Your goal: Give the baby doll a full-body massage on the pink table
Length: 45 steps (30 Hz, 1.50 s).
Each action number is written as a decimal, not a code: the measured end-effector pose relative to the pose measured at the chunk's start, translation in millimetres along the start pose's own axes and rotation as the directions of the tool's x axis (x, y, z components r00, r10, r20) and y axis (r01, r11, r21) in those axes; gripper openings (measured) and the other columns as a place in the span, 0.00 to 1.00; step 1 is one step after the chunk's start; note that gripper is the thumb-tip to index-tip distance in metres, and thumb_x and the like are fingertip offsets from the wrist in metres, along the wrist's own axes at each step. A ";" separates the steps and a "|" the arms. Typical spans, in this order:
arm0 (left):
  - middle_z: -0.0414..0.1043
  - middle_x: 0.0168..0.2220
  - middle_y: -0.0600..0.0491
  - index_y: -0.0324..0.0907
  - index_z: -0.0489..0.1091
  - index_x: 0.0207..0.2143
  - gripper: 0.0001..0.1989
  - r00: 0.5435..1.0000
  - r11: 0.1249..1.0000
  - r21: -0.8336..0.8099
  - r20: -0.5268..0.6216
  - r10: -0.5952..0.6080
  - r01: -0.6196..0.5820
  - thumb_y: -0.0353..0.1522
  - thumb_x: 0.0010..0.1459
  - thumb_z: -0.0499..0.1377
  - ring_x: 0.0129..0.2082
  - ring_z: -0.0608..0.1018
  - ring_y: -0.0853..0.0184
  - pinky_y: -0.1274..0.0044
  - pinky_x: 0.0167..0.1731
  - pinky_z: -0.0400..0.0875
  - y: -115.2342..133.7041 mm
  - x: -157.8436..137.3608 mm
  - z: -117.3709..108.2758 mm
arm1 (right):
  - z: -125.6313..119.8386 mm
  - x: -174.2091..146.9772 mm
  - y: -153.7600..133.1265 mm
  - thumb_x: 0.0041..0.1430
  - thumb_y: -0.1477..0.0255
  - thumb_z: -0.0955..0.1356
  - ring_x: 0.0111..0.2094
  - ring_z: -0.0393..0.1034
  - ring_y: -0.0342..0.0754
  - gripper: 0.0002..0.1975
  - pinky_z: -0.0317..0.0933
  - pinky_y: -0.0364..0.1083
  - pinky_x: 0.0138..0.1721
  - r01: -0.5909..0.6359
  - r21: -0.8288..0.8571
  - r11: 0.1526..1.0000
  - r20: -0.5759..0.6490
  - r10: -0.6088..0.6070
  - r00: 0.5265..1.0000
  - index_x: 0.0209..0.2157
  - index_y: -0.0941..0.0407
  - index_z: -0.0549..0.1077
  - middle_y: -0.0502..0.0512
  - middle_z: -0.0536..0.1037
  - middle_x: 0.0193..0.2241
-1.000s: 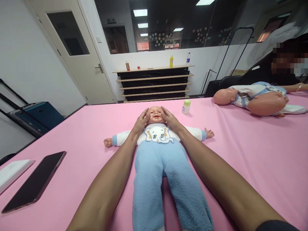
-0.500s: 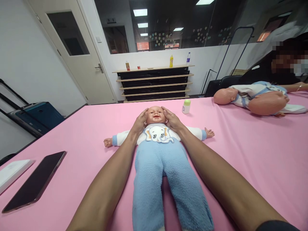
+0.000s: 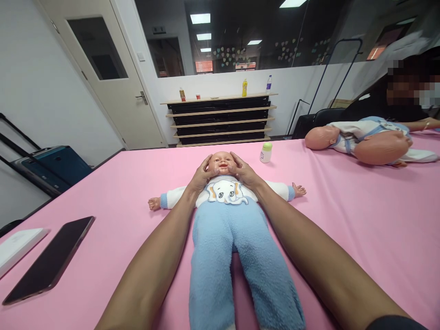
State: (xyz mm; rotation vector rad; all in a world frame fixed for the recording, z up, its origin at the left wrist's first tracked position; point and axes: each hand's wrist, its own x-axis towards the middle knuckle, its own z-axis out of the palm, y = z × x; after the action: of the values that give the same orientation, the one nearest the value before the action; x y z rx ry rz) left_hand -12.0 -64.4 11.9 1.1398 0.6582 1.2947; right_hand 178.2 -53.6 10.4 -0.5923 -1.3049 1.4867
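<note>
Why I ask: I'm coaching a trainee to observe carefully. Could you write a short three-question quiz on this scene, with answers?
1. True or false: the left hand and the right hand both touch the head of the nearest doll.
2. What colour is the cap of the small bottle standing on the pink cloth?
A) red
B) light green
C) black
3. Fill in the blank: the animal patch on the nearest doll's chest shows an ____.

Key: 1 true; 2 B; 3 elephant.

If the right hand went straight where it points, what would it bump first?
Probably the doll's head: the right hand points up and inward and seems to touch it, though depth is unclear.
</note>
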 end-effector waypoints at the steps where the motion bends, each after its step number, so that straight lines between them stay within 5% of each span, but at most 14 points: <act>1: 0.61 0.61 0.44 0.46 0.52 0.65 0.49 1.000 1.000 -0.028 0.009 -0.001 0.001 0.33 0.43 0.71 0.56 0.70 0.52 0.63 0.58 0.63 0.1 0.5 0.2 | -0.9 2.3 1.8 0.50 0.62 0.74 0.59 0.61 0.54 0.45 0.57 0.54 0.61 -0.003 0.033 0.999 -0.002 0.003 1.000 0.65 0.48 0.51 0.53 0.62 0.62; 6: 0.61 0.61 0.45 0.45 0.56 0.63 0.38 0.999 0.997 -0.078 -0.044 0.003 -0.006 0.41 0.52 0.65 0.57 0.69 0.55 0.64 0.58 0.63 -0.5 3.2 1.1 | -1.8 9.2 8.2 0.57 0.54 0.68 0.59 0.62 0.54 0.35 0.59 0.55 0.59 0.003 0.028 1.000 -0.103 0.000 0.995 0.63 0.47 0.57 0.52 0.63 0.61; 13: 0.57 0.63 0.46 0.47 0.52 0.65 0.52 0.998 0.991 0.128 -0.030 0.048 -0.044 0.32 0.40 0.73 0.61 0.64 0.51 0.63 0.60 0.59 -2.2 -0.1 -1.2 | 3.7 -5.1 -3.7 0.43 0.65 0.77 0.63 0.54 0.55 0.52 0.51 0.54 0.64 0.045 -0.206 0.978 -0.051 -0.057 0.997 0.66 0.48 0.49 0.51 0.57 0.64; 20: 0.62 0.60 0.45 0.46 0.56 0.63 0.42 0.999 0.999 -0.038 -0.029 0.018 -0.019 0.38 0.48 0.68 0.56 0.70 0.55 0.64 0.57 0.65 -3.8 4.4 -1.7 | 2.6 1.5 1.5 0.51 0.61 0.73 0.60 0.61 0.53 0.44 0.56 0.53 0.61 0.001 0.012 1.000 -0.028 -0.001 1.000 0.65 0.49 0.52 0.52 0.62 0.62; 25: 0.65 0.58 0.45 0.45 0.59 0.61 0.34 0.992 0.997 -0.070 -0.122 0.023 -0.031 0.44 0.54 0.62 0.55 0.71 0.56 0.64 0.54 0.67 -4.1 6.4 3.2 | 1.5 8.9 8.5 0.58 0.54 0.66 0.61 0.59 0.52 0.32 0.58 0.54 0.60 0.023 0.040 0.999 -0.126 -0.018 0.992 0.62 0.47 0.59 0.49 0.60 0.63; 32: 0.56 0.63 0.44 0.44 0.52 0.65 0.53 0.996 0.979 0.194 -0.047 0.077 -0.066 0.34 0.37 0.74 0.61 0.63 0.50 0.65 0.61 0.59 0.0 1.9 1.1 | 3.5 -6.3 -4.7 0.42 0.64 0.77 0.64 0.52 0.56 0.53 0.48 0.55 0.64 0.050 -0.260 0.964 -0.042 -0.063 0.997 0.66 0.48 0.49 0.52 0.56 0.65; 40: 0.62 0.60 0.44 0.45 0.50 0.65 0.46 1.000 1.000 0.012 0.020 0.015 -0.015 0.36 0.48 0.69 0.57 0.70 0.54 0.64 0.58 0.63 2.4 -3.9 4.6 | 4.7 -2.1 -3.0 0.48 0.62 0.75 0.60 0.60 0.54 0.49 0.57 0.52 0.61 -0.004 -0.036 0.999 0.000 0.004 1.000 0.66 0.49 0.47 0.54 0.59 0.64; 45: 0.62 0.60 0.45 0.44 0.53 0.64 0.44 0.999 0.999 -0.032 -0.044 0.013 -0.015 0.37 0.47 0.69 0.57 0.70 0.54 0.65 0.58 0.63 1.6 -1.6 8.0 | 0.8 9.3 8.0 0.58 0.54 0.67 0.60 0.61 0.52 0.34 0.58 0.53 0.60 0.003 0.050 0.999 -0.072 0.000 0.997 0.63 0.46 0.56 0.50 0.61 0.63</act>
State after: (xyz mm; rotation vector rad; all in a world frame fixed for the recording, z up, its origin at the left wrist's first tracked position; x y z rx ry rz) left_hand -5.9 -68.3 15.8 1.0944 0.6605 1.3408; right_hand 171.3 -44.6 5.6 -0.6068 -1.2089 1.4791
